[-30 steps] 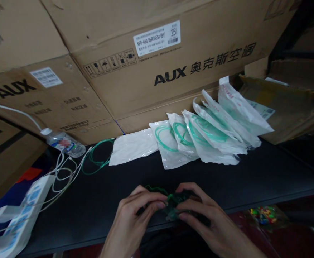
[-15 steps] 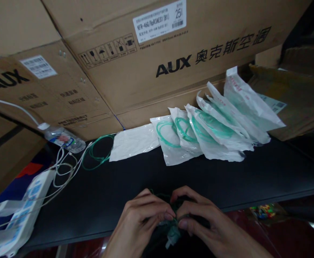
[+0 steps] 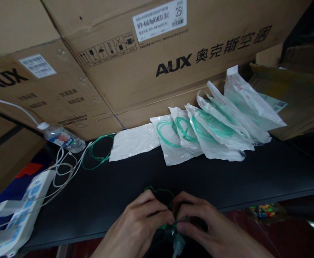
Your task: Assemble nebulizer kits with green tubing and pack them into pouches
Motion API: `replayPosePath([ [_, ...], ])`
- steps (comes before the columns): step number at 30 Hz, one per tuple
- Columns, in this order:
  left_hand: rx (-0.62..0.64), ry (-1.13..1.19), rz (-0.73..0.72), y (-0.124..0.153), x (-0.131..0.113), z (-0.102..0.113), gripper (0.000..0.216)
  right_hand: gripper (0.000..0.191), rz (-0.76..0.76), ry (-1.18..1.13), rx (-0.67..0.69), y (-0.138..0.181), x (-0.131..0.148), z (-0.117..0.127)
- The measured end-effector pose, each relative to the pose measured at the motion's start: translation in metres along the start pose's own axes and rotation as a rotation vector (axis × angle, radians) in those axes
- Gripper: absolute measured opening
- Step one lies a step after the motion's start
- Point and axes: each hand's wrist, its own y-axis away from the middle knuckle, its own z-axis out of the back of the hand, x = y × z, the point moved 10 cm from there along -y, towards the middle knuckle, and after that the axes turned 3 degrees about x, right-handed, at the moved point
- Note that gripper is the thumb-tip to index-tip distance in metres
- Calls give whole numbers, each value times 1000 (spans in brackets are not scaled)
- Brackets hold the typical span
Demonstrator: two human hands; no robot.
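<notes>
At the front edge of the black surface, my left hand (image 3: pixel 143 222) and my right hand (image 3: pixel 199 218) are close together, fingers curled in a pinch. Between them they hold a translucent green oxygen mask (image 3: pixel 169 229), mostly hidden by the fingers. A pale greenish connector (image 3: pixel 178 244) hangs below the fingertips. From the mask, a thin green elastic cord (image 3: pixel 160 189) loops up behind both hands; which fingertips grip the cord itself I cannot tell.
Several white-and-clear pouches (image 3: pixel 213 150) with green tubing lean in a row before a large carton (image 3: pixel 135 79). To their left lie a flat white pouch (image 3: pixel 135 143), loose green tubing (image 3: pixel 96 157), white cables (image 3: pixel 65 172), a plastic bottle (image 3: pixel 65 139) and a power strip (image 3: pixel 25 211).
My hands and the mask have shifted slightly. The connector hangs lower and further right, and more of the green cord shows above my fingers. The pouches are unmoved.
</notes>
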Motion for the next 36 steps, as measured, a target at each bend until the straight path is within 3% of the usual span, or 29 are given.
replayPosePath([
  [4,25,-6,-6,-1,-1,-3,22,10,-18,20,-5,0,0,-1],
  [16,-117,111,-33,5,11,-7,22,15,-35,0,10,2,-3,-5],
  [20,-218,225,-20,8,15,-5,26,16,-15,-41,-48,0,-5,1],
  [24,-227,256,70,8,28,-16,28,4,27,-143,-170,-4,-9,11],
  [28,-406,309,95,11,44,-15,24,18,57,-145,-380,-3,-17,22],
  [31,-558,337,119,14,55,-14,26,23,270,114,-571,6,5,28],
  [33,-664,355,147,17,61,-12,23,25,397,284,-601,10,20,22],
  [36,-755,359,190,20,66,-10,20,27,469,369,-606,10,28,15],
])
